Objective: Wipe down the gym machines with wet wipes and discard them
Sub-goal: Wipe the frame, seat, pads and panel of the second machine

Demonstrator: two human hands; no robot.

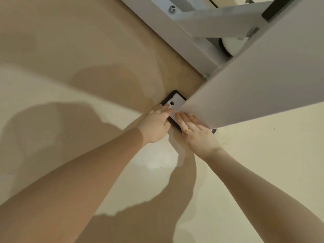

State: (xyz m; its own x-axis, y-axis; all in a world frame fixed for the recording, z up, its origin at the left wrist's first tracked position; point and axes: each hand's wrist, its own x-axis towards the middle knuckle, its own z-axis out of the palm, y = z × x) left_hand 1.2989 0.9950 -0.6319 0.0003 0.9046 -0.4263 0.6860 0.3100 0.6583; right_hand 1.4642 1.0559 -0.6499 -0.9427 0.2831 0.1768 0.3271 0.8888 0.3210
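left grip: my left hand (pixel 155 124) lies fingers straight and together, flat on the near-left edge of the foot plate (pixel 176 106). Holds nothing that I can see.
right grip: my right hand (pixel 196 133) also has fingers straight, pressed down at the plate's near-right side, ring (pixel 186 130) on one finger. A sliver of pale material peeks out past the fingertips, at about 1 o'clock of the hand: probably the wet wipe (pixel 189 113), though it's too small to be sure.
task thing: the wipe, if that's it, is trapped under my right fingers against the plate, right at the base of the machine upright (pixel 254 81).
plate: white with one bolt hole (pixel 172 103), on a black pad (pixel 164 100), flat on the floor (pixel 70 50).
outward: the upright climbs toward 2 o'clock. Frame rails (pixel 198 20) with bolts run across 12 to 1 o'clock, and a white roller (pixel 233 46) sits behind them.
step in hand: my read is wiping the foot plate where it meets the upright.
how to do it well: keep the right palm flat so the wipe stays spread. Stroke from the upright outward toward 7 o'clock. Work round the bolt hole and into the seam at the pad edge. Left hand just braces, kept off the wiped area. Then the pad rim and the upright's lower face.
risk: the wipe bunches under the fingertips and skips the corner.
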